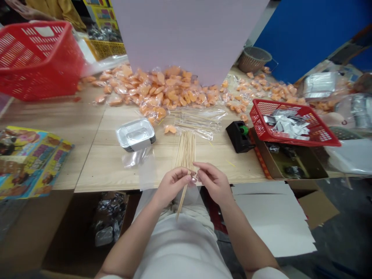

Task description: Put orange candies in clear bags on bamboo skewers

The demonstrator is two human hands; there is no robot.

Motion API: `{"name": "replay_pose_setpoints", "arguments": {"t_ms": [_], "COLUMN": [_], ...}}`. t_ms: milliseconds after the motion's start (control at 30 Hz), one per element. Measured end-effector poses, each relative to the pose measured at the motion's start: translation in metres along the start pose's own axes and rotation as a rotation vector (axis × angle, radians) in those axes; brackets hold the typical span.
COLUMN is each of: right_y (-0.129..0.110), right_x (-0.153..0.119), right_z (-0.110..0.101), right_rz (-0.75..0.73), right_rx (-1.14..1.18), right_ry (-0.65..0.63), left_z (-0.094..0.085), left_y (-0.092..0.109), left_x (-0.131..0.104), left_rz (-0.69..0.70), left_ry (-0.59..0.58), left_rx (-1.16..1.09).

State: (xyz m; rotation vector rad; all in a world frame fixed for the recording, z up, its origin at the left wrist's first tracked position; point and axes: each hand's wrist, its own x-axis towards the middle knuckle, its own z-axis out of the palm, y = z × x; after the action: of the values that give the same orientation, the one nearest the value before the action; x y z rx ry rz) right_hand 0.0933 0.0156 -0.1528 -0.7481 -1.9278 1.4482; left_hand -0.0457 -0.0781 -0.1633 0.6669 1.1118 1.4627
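My left hand (171, 185) pinches a few thin wooden skewers (182, 197) that hang down past the table's front edge toward my lap. My right hand (213, 181) touches the same skewers at the fingertips, close beside the left. Just beyond both hands a loose bundle of wooden skewers (186, 149) lies on the wooden table (116, 170). A clear plastic bag (136, 158) lies flat to the left of the bundle. Behind the bundle are clear bags of skewers (197, 120).
A foil tray (135, 134) sits left of the skewers. A heap of orange snack packets (162, 91) covers the back. Also here: a black tape dispenser (238, 135), a red basket of silver packets (290, 124) at right, a big red basket (37, 58) and colourful boxes (29, 159) at left.
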Motion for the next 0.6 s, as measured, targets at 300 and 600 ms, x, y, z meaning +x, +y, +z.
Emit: {"name": "replay_pose_setpoints", "arguments": {"t_ms": [300, 600], "right_y": [-0.003, -0.004], "right_x": [-0.002, -0.002], "right_z": [-0.009, -0.013], "right_rz": [-0.311, -0.321], "right_rx": [-0.166, -0.239], "right_ry": [-0.059, -0.092], "left_z": [-0.001, -0.002], "left_y": [0.003, 0.005], "left_x": [0.0, 0.0], "left_rz": [-0.111, -0.145], "left_ry": [-0.02, -0.043], "left_rx": [-0.032, -0.045]}}
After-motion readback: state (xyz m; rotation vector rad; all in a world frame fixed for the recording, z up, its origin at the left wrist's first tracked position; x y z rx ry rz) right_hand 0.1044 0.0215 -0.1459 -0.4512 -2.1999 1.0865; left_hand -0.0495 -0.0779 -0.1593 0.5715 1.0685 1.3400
